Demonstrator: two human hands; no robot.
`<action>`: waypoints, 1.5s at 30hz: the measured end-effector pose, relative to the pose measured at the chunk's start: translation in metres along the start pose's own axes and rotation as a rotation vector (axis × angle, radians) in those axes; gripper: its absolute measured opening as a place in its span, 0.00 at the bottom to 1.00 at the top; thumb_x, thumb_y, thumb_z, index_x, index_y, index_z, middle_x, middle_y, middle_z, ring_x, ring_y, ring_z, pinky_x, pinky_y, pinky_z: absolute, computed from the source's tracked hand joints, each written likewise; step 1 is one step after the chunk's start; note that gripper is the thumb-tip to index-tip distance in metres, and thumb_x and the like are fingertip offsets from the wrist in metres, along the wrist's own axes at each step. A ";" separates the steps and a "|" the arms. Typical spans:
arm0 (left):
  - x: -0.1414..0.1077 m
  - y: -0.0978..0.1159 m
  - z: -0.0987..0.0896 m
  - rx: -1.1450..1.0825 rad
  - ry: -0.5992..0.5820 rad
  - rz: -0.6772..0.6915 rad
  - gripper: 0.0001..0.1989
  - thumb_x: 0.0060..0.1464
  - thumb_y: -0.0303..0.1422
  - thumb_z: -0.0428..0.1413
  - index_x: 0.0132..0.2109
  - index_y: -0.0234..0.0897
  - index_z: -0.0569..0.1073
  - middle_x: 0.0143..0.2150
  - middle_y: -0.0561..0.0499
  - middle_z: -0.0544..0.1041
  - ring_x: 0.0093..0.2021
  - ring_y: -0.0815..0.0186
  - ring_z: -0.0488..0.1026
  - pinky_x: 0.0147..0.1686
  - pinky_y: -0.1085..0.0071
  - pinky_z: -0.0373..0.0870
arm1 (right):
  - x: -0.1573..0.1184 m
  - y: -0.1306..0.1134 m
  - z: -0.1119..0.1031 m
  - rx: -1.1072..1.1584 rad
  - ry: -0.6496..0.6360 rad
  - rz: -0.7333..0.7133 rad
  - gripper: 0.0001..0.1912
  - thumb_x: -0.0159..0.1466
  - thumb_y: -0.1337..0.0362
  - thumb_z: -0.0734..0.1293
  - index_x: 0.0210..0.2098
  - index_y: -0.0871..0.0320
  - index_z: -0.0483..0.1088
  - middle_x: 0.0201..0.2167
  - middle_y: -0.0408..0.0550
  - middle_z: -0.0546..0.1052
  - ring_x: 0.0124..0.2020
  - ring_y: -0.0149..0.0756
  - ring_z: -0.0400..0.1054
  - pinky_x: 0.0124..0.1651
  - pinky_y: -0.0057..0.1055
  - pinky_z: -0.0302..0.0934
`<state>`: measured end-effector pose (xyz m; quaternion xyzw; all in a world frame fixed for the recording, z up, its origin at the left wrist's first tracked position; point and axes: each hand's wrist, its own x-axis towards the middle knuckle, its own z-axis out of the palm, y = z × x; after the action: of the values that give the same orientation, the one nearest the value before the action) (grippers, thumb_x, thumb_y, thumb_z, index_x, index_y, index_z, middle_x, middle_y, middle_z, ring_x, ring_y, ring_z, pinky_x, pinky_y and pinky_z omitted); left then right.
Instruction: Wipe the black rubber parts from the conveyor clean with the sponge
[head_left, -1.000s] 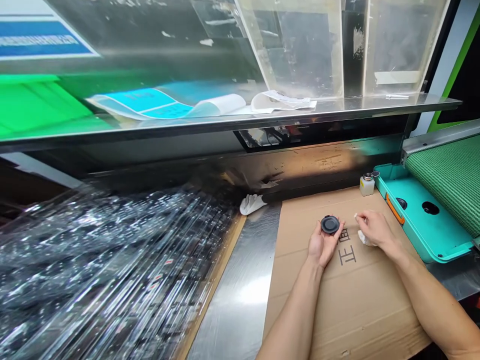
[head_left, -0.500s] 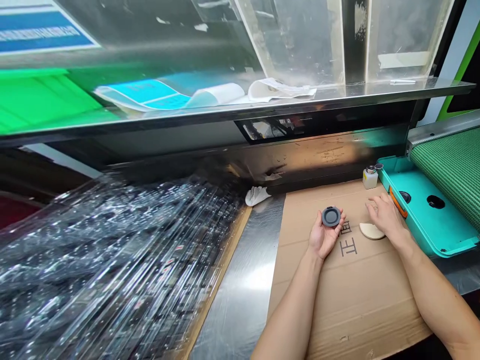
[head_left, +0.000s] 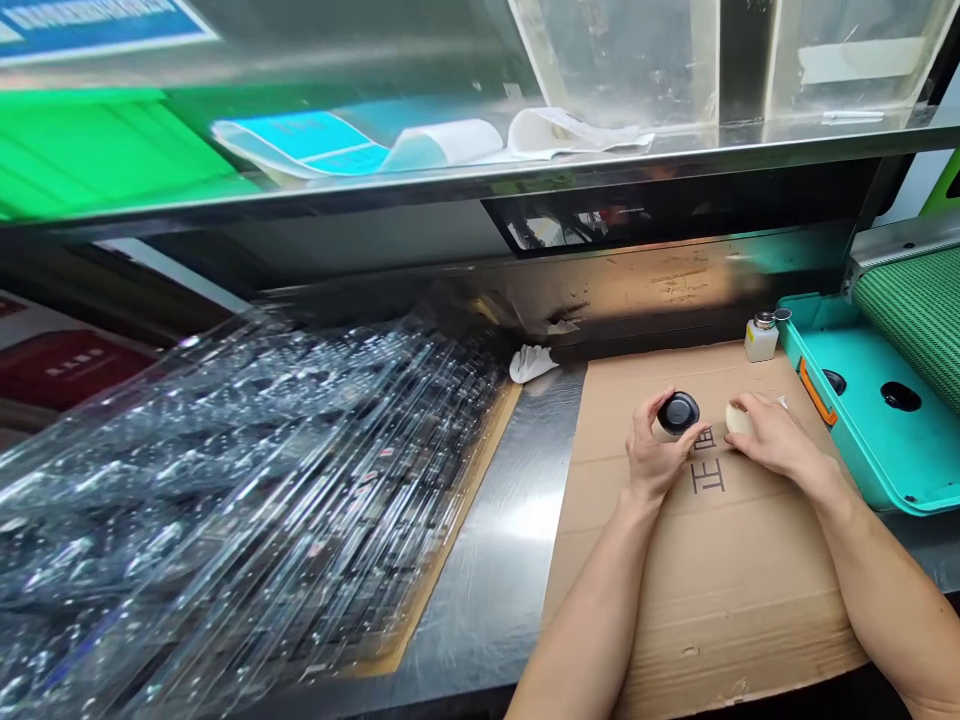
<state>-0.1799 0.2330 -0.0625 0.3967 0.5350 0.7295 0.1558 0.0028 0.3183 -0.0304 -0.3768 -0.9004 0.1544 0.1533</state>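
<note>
My left hand (head_left: pixel 651 455) grips a black round lid-like part (head_left: pixel 679 412) by its rim, between thumb and fingers, above the cardboard sheet (head_left: pixel 705 590). The part's glossy, dished face is turned up toward me. Just to the right, my right hand (head_left: pixel 776 435) has its thumb and fingers closed on the edge of a cream round pad (head_left: pixel 738 419); the hand hides the pad's right side. A small gap separates the pad from the black part.
A small white bottle (head_left: pixel 761 343) with a metal cap stands behind my right hand. At right, a teal tray (head_left: pixel 874 455) holds black round parts (head_left: pixel 900 396) beside a green conveyor belt (head_left: pixel 919 310). Plastic-wrapped goods (head_left: pixel 300 500) lie left; a metal shelf (head_left: pixel 570 170) crosses above.
My left hand has turned the black part over and now pinches its rim. My right hand has closed on the cream pad and lifted it toward the black part. The view has shifted slightly.
</note>
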 end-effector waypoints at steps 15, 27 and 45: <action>0.010 -0.032 -0.009 0.577 -0.170 0.122 0.11 0.61 0.42 0.57 0.45 0.40 0.75 0.41 0.44 0.81 0.46 0.57 0.77 0.52 0.59 0.71 | 0.006 -0.005 0.016 -0.087 -0.131 -0.007 0.18 0.61 0.59 0.71 0.48 0.58 0.71 0.47 0.53 0.76 0.51 0.46 0.69 0.52 0.35 0.57; 0.013 -0.040 -0.049 0.591 -0.414 -0.062 0.37 0.46 0.44 0.67 0.62 0.40 0.68 0.60 0.40 0.73 0.62 0.50 0.66 0.63 0.52 0.59 | 0.006 -0.005 0.027 -0.056 0.041 -0.060 0.14 0.63 0.60 0.68 0.47 0.57 0.72 0.45 0.52 0.77 0.50 0.45 0.68 0.53 0.38 0.55; 0.098 -0.082 -0.085 0.611 -0.750 -0.137 0.42 0.52 0.45 0.61 0.68 0.36 0.56 0.67 0.37 0.67 0.68 0.56 0.63 0.70 0.54 0.51 | 0.005 -0.027 0.072 0.027 0.049 -0.088 0.13 0.65 0.56 0.67 0.45 0.56 0.73 0.45 0.53 0.73 0.50 0.45 0.63 0.52 0.39 0.59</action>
<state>-0.3218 0.2718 -0.1063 0.6236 0.6565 0.3340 0.2618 -0.0458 0.2924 -0.0839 -0.3385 -0.9099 0.1504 0.1867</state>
